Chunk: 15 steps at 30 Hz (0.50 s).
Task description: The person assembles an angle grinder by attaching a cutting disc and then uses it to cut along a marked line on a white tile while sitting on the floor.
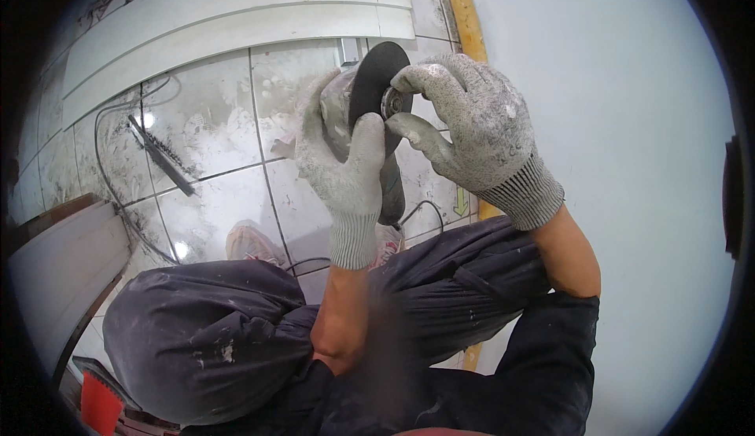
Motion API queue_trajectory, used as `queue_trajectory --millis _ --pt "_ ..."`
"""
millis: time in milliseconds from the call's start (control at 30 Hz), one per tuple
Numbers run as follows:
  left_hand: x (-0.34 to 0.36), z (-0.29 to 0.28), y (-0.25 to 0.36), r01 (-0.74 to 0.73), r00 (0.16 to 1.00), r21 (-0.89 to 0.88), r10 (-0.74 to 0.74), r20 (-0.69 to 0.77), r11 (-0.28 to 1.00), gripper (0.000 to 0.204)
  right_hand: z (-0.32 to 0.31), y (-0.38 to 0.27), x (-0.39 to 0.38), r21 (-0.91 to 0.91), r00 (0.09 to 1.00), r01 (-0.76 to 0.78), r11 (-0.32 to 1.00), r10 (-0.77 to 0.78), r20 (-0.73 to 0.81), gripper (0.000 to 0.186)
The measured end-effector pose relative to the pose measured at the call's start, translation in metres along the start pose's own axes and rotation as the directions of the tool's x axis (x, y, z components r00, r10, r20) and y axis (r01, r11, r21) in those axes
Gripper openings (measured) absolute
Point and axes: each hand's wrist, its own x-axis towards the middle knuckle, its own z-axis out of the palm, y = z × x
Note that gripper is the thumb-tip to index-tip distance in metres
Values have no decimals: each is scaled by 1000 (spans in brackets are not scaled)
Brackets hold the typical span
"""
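An angle grinder is raised in front of me above the tiled floor, its dark cutting disc tilted toward the right. My left hand, in a dusty grey work glove, wraps round the grinder's head, and its thumb lies along the disc's lower edge. With thumb and forefinger, my gloved right hand pinches the round metal flange nut at the disc's centre. Part of the grinder's body is hidden behind the disc and my left hand.
Long white boards lie across the floor ahead. A dark brush and a cable are to the left. A pale wall edged by a yellow strip rises on the right. More boards stand at left, near a red object.
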Motion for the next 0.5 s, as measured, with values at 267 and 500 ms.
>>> queue_trajectory --millis 267,500 --pt "-1 -1 3 191 981 -228 -174 89 955 50 -7 -4 1 -134 999 30 991 -32 -12 40" --pt "1 -2 4 174 975 -189 -142 171 966 49 -2 -3 -4 -131 1000 -13 991 13 -1 34"
